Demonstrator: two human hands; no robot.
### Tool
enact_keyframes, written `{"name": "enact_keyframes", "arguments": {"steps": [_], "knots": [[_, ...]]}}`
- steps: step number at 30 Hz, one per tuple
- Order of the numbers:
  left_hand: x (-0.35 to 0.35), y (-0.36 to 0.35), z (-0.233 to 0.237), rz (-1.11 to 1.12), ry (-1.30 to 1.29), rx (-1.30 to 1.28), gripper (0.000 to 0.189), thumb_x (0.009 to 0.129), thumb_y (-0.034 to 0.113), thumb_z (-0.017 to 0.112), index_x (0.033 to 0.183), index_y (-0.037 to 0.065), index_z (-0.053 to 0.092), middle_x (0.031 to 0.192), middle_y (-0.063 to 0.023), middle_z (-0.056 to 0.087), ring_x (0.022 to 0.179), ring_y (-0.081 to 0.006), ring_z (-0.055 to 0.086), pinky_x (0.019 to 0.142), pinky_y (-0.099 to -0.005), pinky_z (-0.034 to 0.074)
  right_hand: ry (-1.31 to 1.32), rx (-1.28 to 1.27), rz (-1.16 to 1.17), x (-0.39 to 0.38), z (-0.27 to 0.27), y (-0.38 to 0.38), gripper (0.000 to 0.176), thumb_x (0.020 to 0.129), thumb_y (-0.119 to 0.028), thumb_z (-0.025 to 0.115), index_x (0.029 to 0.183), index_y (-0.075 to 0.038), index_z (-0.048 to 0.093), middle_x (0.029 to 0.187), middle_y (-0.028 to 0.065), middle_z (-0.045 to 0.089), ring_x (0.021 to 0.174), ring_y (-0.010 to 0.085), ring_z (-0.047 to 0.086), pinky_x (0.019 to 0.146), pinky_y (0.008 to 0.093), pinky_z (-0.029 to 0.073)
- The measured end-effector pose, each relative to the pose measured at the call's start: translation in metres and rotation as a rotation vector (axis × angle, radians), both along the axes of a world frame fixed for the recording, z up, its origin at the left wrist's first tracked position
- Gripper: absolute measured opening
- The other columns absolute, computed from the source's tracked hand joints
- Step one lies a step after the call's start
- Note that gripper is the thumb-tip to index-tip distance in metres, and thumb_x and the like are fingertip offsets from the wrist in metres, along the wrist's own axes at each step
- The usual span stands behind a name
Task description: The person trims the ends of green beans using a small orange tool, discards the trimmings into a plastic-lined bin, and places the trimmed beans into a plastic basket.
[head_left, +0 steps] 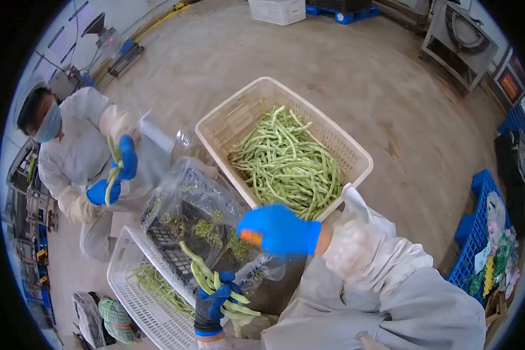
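Note:
My left hand [217,300], in a blue glove, is closed around several green beans [203,274] at the bottom centre. To its upper right, my right hand [283,229], also blue-gloved and slightly blurred, is closed on a small orange object [251,237]. That hand is over the near edge of a cream basket [356,154] heaped with long green beans [291,160]. Beneath and behind my hands lies a dark crate lined with clear plastic [201,181], with small green scraps [207,228] on it.
At the left a co-worker [84,146] in white holds beans in blue-gloved hands. A white basket [151,315] with more beans stands at the lower left, near a green bundle [116,319]. A blue crate [478,227] is at the right, a white bin [278,10] at the top.

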State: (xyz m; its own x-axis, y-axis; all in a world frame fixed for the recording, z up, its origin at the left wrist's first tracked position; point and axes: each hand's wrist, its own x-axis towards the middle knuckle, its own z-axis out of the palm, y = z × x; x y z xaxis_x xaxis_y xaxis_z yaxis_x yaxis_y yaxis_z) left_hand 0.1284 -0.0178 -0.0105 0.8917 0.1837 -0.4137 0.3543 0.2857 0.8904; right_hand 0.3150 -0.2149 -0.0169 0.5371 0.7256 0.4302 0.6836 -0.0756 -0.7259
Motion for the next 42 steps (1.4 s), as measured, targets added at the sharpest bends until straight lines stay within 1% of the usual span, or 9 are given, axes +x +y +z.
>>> {"name": "enact_keyframes", "arguments": {"steps": [6, 13, 19, 23, 32, 37, 39, 41, 42], "knots": [[-0.031, 0.055, -0.028, 0.331, -0.094, -0.162, 0.032, 0.083, 0.017, 0.055, 0.109, 0.000, 0.053, 0.078, -0.0080, 0.057, 0.066, -0.0197, 0.057, 0.059, -0.0313, 0.051, 0.500, 0.722, -0.490, 0.065, 0.020, -0.042, 0.014, 0.089, -0.010, 0.056, 0.096, 0.001, 0.063, 0.088, 0.0057, 0.063, 0.077, 0.0112, 0.057, 0.066, 0.0276, 0.047], [-0.004, 0.048, -0.040, 0.479, -0.362, -0.623, 0.032, 0.092, 0.023, 0.049, 0.120, 0.008, 0.053, 0.101, -0.0108, 0.061, 0.099, -0.0302, 0.058, 0.090, -0.0474, 0.046, -0.185, -0.513, 0.071, -0.007, -0.059, 0.018, 0.044, 0.086, -0.016, 0.056, 0.128, -0.006, 0.048, 0.118, 0.0195, 0.055, 0.091, 0.0347, 0.059, 0.080, 0.0402, 0.048], [0.028, 0.005, -0.033, 0.387, -0.336, -0.783, 0.037, 0.094, 0.024, 0.046, 0.125, 0.005, 0.046, 0.116, -0.0174, 0.056, 0.114, -0.0368, 0.050, 0.099, -0.0536, 0.038, 0.531, 0.047, 0.355, -0.019, 0.004, 0.025, 0.046, 0.083, -0.010, 0.056, 0.128, -0.008, 0.049, 0.117, 0.0181, 0.053, 0.096, 0.0321, 0.058, 0.081, 0.0393, 0.048], [0.043, -0.017, -0.050, 0.169, -0.363, -0.767, 0.048, 0.093, 0.027, 0.045, 0.136, 0.007, 0.036, 0.131, -0.0189, 0.045, 0.120, -0.0341, 0.045, 0.103, -0.0512, 0.034, 0.189, 0.093, 0.319, -0.019, 0.000, 0.023, 0.036, 0.083, -0.006, 0.059, 0.119, -0.005, 0.056, 0.109, 0.0142, 0.058, 0.094, 0.0270, 0.060, 0.080, 0.0343, 0.048], [0.138, -0.067, -0.041, 0.048, -0.337, -0.821, 0.058, 0.092, 0.030, 0.046, 0.138, -0.001, 0.030, 0.141, -0.0161, 0.034, 0.128, -0.0292, 0.035, 0.108, -0.0406, 0.027, 0.293, 0.234, -0.362, 0.050, 0.025, -0.055, 0.015, 0.079, -0.006, 0.060, 0.093, -0.002, 0.066, 0.086, 0.0154, 0.064, 0.080, 0.0286, 0.063, 0.071, 0.0342, 0.049], [0.214, -0.049, -0.078, -0.234, -0.291, -0.937, 0.034, 0.092, 0.034, 0.048, 0.116, 0.010, 0.049, 0.113, -0.0091, 0.055, 0.112, -0.0258, 0.047, 0.102, -0.0404, 0.035, -0.012, 0.019, -0.640, 0.085, -0.001, -0.101, 0.022, 0.080, -0.007, 0.060, 0.101, -0.003, 0.063, 0.102, 0.0164, 0.062, 0.094, 0.0297, 0.060, 0.079, 0.0357, 0.047], [0.219, -0.023, -0.106, -0.158, -0.132, -0.909, 0.021, 0.091, 0.032, 0.052, 0.101, 0.014, 0.052, 0.096, -0.0042, 0.057, 0.107, -0.0246, 0.049, 0.099, -0.0407, 0.036, -0.298, -0.061, -0.747, 0.090, -0.007, -0.105, 0.025, 0.080, -0.008, 0.060, 0.105, -0.004, 0.062, 0.108, 0.0163, 0.060, 0.099, 0.0297, 0.059, 0.082, 0.0362, 0.047], [0.201, -0.005, -0.112, -0.333, -0.626, 0.694, 0.021, 0.091, 0.029, 0.050, 0.105, 0.014, 0.054, 0.099, -0.0051, 0.058, 0.109, -0.0241, 0.048, 0.100, -0.0430, 0.034, -0.031, 0.118, -0.696, 0.091, -0.008, -0.105, 0.031, 0.082, -0.011, 0.060, 0.112, -0.006, 0.058, 0.116, 0.0154, 0.056, 0.104, 0.0299, 0.056, 0.086, 0.0369, 0.045], [0.186, 0.008, -0.095, -0.240, -0.550, 0.182, 0.023, 0.092, 0.027, 0.048, 0.108, 0.013, 0.054, 0.105, -0.0062, 0.058, 0.111, -0.0240, 0.048, 0.101, -0.0443, 0.033, -0.029, 0.112, -0.692, 0.090, -0.005, -0.104, 0.031, 0.082, -0.011, 0.060, 0.112, -0.006, 0.058, 0.116, 0.0154, 0.056, 0.104, 0.0299, 0.056, 0.086, 0.0369, 0.045]]}}
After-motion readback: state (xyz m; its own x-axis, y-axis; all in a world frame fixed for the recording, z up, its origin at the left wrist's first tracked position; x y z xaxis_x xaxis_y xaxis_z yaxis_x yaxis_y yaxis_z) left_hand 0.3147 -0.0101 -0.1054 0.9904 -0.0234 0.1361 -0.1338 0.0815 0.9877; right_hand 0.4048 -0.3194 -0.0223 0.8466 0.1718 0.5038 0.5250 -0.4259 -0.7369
